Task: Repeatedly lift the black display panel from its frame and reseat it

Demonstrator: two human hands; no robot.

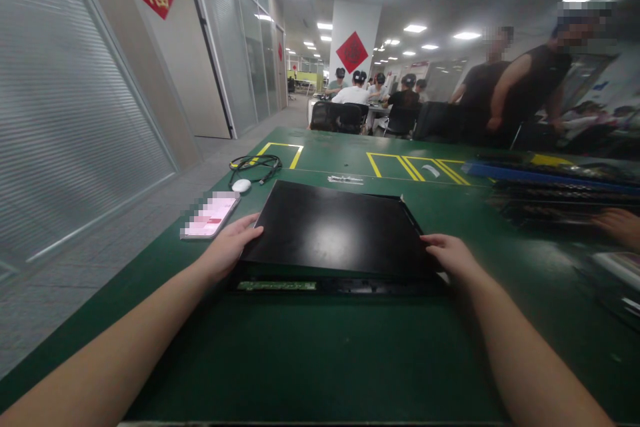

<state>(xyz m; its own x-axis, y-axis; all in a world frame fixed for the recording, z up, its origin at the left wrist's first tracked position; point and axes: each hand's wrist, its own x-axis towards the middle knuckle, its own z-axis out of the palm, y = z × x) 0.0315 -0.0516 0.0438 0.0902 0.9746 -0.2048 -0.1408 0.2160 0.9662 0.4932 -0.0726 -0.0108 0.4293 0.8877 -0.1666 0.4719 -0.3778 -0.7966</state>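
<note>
A flat black screen panel (pixel 335 227) with a glossy reflection lies over a black frame (pixel 380 285) on the green table. Along the near side of the frame, a strip of green circuit board (pixel 277 285) shows. My left hand (pixel 231 245) grips the panel's left edge, thumb on top and fingers underneath. At the right edge, my right hand (pixel 453 255) pinches the panel between thumb and fingers. The panel sits slightly askew to the frame, whose far right corner peeks out behind it. What lies under the panel is hidden.
Left of the panel are a phone (pixel 210 215), a white mouse-like object (pixel 241 185) and a coiled black cable (pixel 255 167). Yellow tape (pixel 415 168) marks the far tabletop. Dark blurred parts (pixel 565 197) and another person's hand (pixel 620 225) are at right. People stand and sit beyond.
</note>
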